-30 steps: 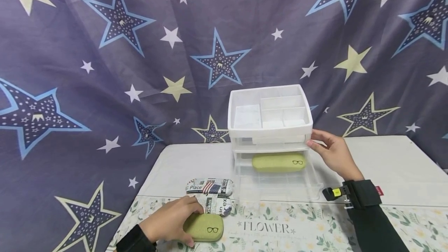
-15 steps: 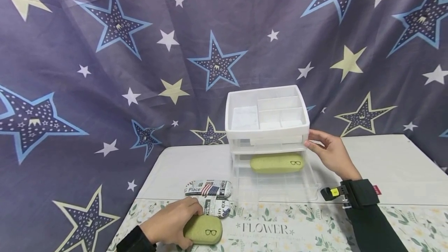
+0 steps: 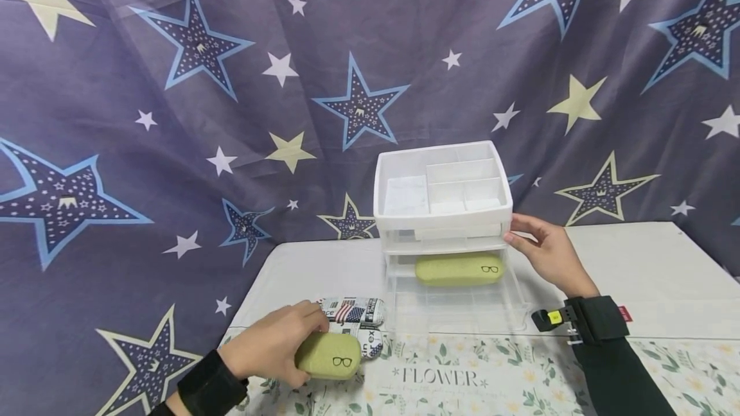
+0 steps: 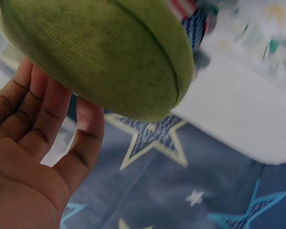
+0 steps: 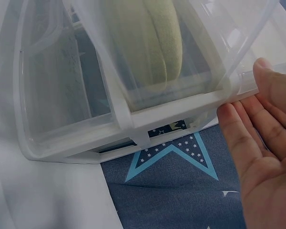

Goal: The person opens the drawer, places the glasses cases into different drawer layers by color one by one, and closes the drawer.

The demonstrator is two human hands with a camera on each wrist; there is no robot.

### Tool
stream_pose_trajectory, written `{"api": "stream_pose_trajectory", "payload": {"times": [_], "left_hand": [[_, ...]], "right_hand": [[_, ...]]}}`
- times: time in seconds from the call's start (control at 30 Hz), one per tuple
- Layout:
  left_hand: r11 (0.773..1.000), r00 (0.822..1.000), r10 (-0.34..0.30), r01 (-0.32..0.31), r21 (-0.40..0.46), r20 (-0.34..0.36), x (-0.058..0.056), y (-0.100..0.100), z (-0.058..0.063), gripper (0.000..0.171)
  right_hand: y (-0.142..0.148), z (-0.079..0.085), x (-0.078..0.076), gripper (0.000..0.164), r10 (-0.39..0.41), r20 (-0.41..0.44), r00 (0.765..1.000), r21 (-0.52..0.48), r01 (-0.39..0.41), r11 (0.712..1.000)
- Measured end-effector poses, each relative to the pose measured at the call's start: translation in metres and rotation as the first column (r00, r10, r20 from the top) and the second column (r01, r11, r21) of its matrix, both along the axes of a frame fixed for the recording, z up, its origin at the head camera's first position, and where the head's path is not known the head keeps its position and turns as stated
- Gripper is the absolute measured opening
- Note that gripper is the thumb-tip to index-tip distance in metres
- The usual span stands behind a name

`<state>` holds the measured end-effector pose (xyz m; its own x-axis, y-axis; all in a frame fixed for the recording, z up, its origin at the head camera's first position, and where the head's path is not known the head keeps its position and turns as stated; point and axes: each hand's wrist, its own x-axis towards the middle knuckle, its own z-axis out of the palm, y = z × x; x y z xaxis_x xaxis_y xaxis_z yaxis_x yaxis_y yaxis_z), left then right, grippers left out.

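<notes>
My left hand [image 3: 277, 339] grips a green glasses case [image 3: 335, 357], thumb on the near side and fingers on the far side. In the left wrist view the case [image 4: 100, 52] is above the fingers. My right hand [image 3: 552, 259] holds the right front corner of a white and clear plastic drawer unit [image 3: 442, 220], thumb at the front, fingers along the side. The unit's lower clear drawer [image 3: 451, 313] is pulled out. Inside it, towards the back, lies another green glasses case [image 3: 459, 269].
Two newsprint-patterned cases [image 3: 361, 310] lie left of the drawer, partly behind my left hand. A divided white tray [image 3: 407, 194] tops the unit. A flower-printed mat [image 3: 439, 397] covers the front of the white table [image 3: 624, 275]. Behind hangs a starry curtain [image 3: 277, 31].
My left hand has lifted the green glasses case slightly and shifted it left, now covering part of the newsprint-patterned cases. My right hand stays at the drawer unit's corner.
</notes>
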<state>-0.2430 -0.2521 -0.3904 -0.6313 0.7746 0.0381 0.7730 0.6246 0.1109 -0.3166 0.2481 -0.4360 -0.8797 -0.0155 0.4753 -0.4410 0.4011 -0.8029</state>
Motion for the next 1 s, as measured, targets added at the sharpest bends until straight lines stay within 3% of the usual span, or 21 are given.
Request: {"api": "stream_pose_trajectory", "payload": {"times": [0.27, 0.47, 0.67, 0.83, 1.0], "left_hand": [[0.999, 0.990, -0.023, 0.028, 0.028, -0.137, -0.019, 0.009, 0.046, 0.065], [0.991, 0.994, -0.025, 0.039, 0.127, -0.108, -0.041, 0.029, 0.066, 0.064], [0.974, 0.995, -0.047, 0.064, 0.215, -0.086, -0.057, 0.056, 0.069, 0.062], [0.951, 0.992, -0.086, 0.110, 0.288, -0.094, -0.067, 0.081, 0.061, 0.061], [0.929, 0.992, -0.085, 0.112, 0.353, -0.092, -0.073, 0.101, 0.051, 0.062]], "right_hand": [[0.000, 0.000, 0.000, 0.048, 0.004, -0.006, 1.000, 0.018, -0.004, 1.000], [0.003, -0.001, 0.000, 0.049, -0.005, -0.007, 1.000, 0.035, 0.005, 0.999], [0.003, -0.003, -0.003, 0.049, 0.021, -0.022, 1.000, 0.011, -0.021, 1.000], [0.003, -0.004, -0.003, 0.048, 0.023, -0.022, 0.999, 0.006, -0.023, 1.000], [0.003, -0.005, -0.002, 0.050, 0.026, -0.009, 1.000, 0.013, -0.025, 1.000]]}}
